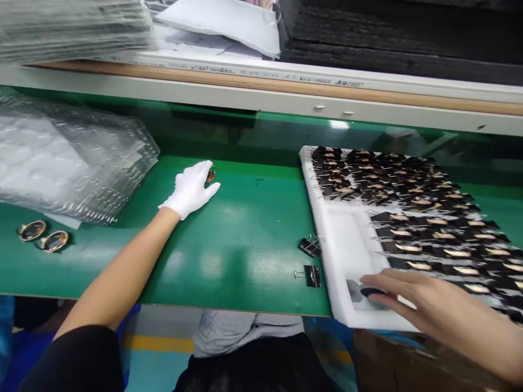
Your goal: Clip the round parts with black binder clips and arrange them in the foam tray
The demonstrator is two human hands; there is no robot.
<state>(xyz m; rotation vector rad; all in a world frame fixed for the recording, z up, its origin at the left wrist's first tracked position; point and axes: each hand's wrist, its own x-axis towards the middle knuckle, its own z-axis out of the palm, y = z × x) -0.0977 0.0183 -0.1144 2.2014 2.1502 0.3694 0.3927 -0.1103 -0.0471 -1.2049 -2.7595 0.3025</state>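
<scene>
A single view looks from the person's head, forward and down across a glossy green flat work surface (245, 239), near enough to take in the white-gloved left hand (190, 188) and the bare right hand (408, 294). Its near edge catches light grey cloth trousers (224, 329); at the far side a long white shelf front (204, 93) runs aslant, perhaps from camera tilt, though lens bending makes that uncertain.

shiny grn bench (249, 234) | wht shelf (204, 93) w/ wood strip (408, 96) abv | teal/gry flr (163, 373), ylw stripe (159, 344)
</scene>
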